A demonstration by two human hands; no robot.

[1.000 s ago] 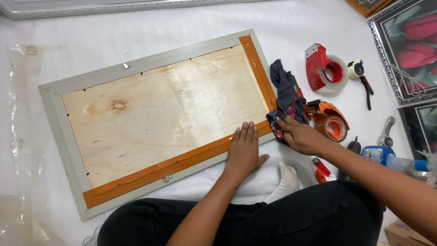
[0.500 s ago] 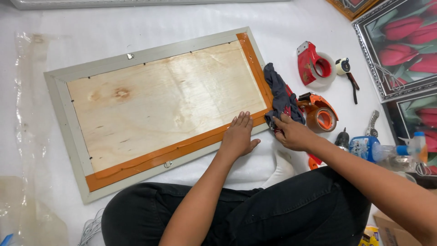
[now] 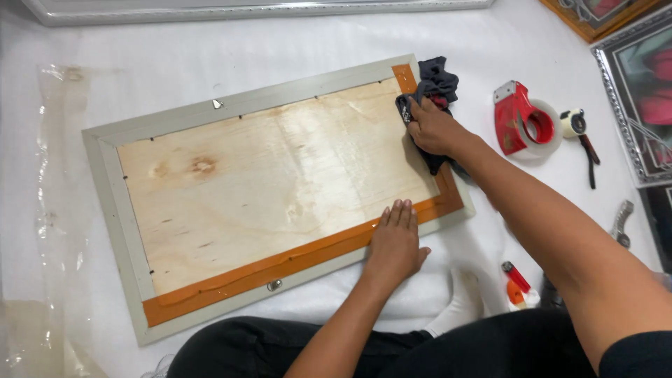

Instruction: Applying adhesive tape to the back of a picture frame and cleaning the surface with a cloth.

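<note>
Your right hand (image 3: 432, 129) presses a dark grey cloth (image 3: 435, 87) against the picture frame (image 3: 105, 164), at the frame's upper right corner; your grip is closed on the cloth, fingers curled over it, and part of the cloth bunches up past the frame's edge. Your left hand (image 3: 395, 241) lies flat with fingers together on the frame's lower edge, near its right end, holding nothing. The frame lies face down on a white sheet (image 3: 175, 49), its plywood backing (image 3: 273, 182) turned up towards you. Orange tape (image 3: 280, 266) runs along the backing's lower edge and up its right side, under both your hands. To the right of the frame, well apart from it, a red tape dispenser (image 3: 516, 115) lies on the sheet, with a small tape measure (image 3: 575, 122) just beyond it. Below the frame's right corner, a red and orange lighter (image 3: 516, 283) lies beside your white sock (image 3: 458, 308). Clear plastic film (image 3: 49, 210) lies to the left of the frame.
</note>
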